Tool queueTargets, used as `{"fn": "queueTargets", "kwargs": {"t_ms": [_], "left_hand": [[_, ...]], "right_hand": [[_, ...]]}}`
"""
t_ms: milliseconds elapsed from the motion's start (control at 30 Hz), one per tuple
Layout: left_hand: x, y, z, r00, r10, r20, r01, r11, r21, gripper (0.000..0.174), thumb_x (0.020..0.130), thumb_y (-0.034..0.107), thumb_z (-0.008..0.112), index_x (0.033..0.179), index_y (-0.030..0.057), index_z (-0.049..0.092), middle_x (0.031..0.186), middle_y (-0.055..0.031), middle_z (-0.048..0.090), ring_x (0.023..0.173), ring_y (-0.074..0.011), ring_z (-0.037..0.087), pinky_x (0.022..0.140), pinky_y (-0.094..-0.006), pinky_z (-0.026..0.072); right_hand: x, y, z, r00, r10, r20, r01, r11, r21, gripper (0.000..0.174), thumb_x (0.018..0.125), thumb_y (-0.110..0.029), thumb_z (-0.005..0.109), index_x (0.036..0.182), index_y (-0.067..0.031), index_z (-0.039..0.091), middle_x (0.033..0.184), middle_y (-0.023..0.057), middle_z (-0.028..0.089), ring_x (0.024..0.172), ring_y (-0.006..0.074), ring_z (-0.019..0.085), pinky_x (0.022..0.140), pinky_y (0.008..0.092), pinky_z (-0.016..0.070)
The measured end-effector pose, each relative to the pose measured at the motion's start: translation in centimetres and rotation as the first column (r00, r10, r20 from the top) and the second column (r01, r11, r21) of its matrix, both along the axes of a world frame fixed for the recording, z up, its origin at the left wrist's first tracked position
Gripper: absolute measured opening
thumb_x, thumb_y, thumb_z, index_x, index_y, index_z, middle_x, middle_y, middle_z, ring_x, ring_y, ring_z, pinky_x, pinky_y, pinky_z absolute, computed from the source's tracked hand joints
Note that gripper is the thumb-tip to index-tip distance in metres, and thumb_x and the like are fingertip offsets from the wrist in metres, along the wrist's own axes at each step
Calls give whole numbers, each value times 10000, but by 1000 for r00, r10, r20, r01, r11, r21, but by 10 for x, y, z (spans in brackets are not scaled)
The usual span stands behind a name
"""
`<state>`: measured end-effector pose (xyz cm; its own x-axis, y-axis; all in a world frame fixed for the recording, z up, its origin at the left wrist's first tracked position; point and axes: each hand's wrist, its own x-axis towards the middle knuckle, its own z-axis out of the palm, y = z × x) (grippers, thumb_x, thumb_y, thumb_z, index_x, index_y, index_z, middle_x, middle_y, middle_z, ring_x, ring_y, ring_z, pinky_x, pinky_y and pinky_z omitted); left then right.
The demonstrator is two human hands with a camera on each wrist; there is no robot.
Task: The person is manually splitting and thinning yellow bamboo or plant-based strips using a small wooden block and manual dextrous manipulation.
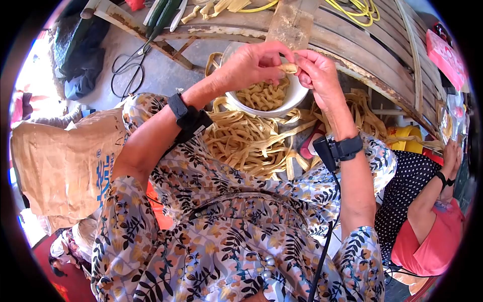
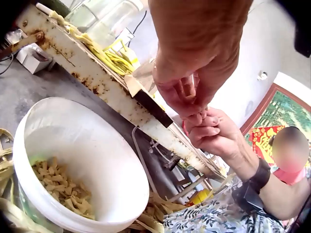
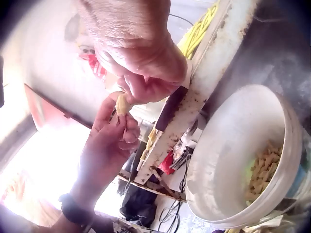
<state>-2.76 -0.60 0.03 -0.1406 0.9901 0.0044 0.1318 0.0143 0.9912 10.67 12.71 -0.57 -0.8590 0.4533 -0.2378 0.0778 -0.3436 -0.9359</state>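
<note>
My left hand (image 1: 249, 65) pinches a small folded piece of pale yellow strip (image 1: 288, 68) between thumb and fingers. From the other side, my right hand (image 1: 324, 80) pinches its end, so the two sets of fingertips meet. The right wrist view shows the piece (image 3: 122, 104) upright between both hands; in the left wrist view the fingers hide it. Below the hands stands a white bucket (image 1: 301, 95), partly filled with small knotted pieces (image 1: 259, 96) of the same colour. Long loose strips (image 1: 246, 141) lie heaped on the floor beside the bucket.
A slatted bench (image 1: 347, 48) with a rusty edge runs just beyond the bucket, with yellow cord (image 1: 359, 11) on it. A brown paper sack (image 1: 65, 166) stands at left. Another person in a red top (image 1: 432, 236) sits at right. A black cable (image 1: 327, 246) trails from my right wrist.
</note>
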Motion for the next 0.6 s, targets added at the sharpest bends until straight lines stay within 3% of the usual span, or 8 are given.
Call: {"fn": "queueTargets", "kwargs": {"t_ms": [67,200,300,467,600], "left_hand": [[2,0,2,997,-15,-82,17,999,30,299,788,-22,557,1063,84,511,694,27,503,667,-38,520,635,-205,461],[4,0,-4,965,-8,-263,24,998,56,309,765,-57,543,1042,77,511,686,34,475,662,-36,503,630,-191,454],[4,0,-3,974,-21,-228,32,998,47,277,758,-65,536,1004,58,505,682,31,467,655,-39,498,628,-193,456],[4,3,-3,986,105,-128,-101,994,33,247,750,-69,526,972,35,498,702,21,500,689,-42,524,651,-208,463],[5,9,-7,981,189,37,-191,980,50,220,762,-40,552,966,30,503,730,2,555,733,-44,540,678,-220,465]], "right_hand": [[-1,-2,0,999,-26,-29,24,998,-55,145,829,-66,524,930,14,591,652,-5,548,482,28,411,427,158,319],[-1,-2,3,999,39,-14,-38,996,84,178,809,-30,504,959,9,592,648,-11,546,483,29,416,426,160,322],[-1,-1,2,999,39,-29,-36,996,77,190,802,-25,506,968,4,594,645,-10,548,483,31,419,425,157,321],[-4,-2,1,999,-38,-35,40,996,79,180,808,-35,511,960,-6,602,636,-2,554,476,29,421,424,158,321],[-5,-6,0,983,-132,-128,171,915,365,169,824,-34,498,954,-23,606,628,10,558,473,30,436,430,169,341]]}}
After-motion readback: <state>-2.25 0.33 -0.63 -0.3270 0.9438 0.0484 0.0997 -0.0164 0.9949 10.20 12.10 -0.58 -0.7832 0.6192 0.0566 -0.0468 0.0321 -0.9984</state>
